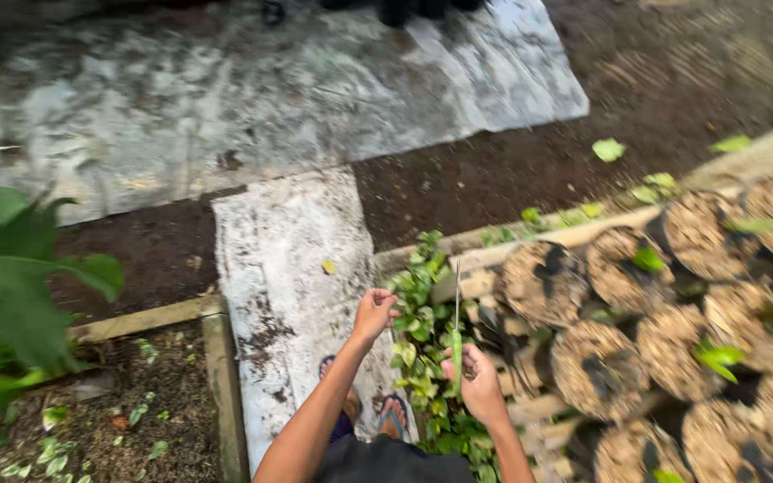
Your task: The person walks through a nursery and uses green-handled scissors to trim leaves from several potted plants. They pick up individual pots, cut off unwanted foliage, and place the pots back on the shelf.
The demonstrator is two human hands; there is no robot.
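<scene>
Your right hand [479, 380] is closed around the lower end of a thin green stem cutting [456, 344], fingers wrapped together on it, and the cutting stands nearly upright from your fist, its pale tip rising above the leafy pile [424, 358]. Your left hand [374, 313] hangs just left of that pile at its upper edge, fingers curled in; you cannot tell whether it pinches anything.

Judge the cutting as very light, slender and bendy, likely to snap or bruise if squeezed hard. Hold it low, where your right hand already grips, and keep the pressure gentle. The 1 narrow leaf on it sits just above your fist, so take hold below that.

The leafy pile lies against the wooden border [530, 240]. Right of the pile, soil-filled nursery bags [597, 362] stand packed together, several showing small green shoots. Left of the pile, a dirty plastic sheet [288, 277] covers the ground, and your sandalled feet [378, 416] rest on it.
</scene>
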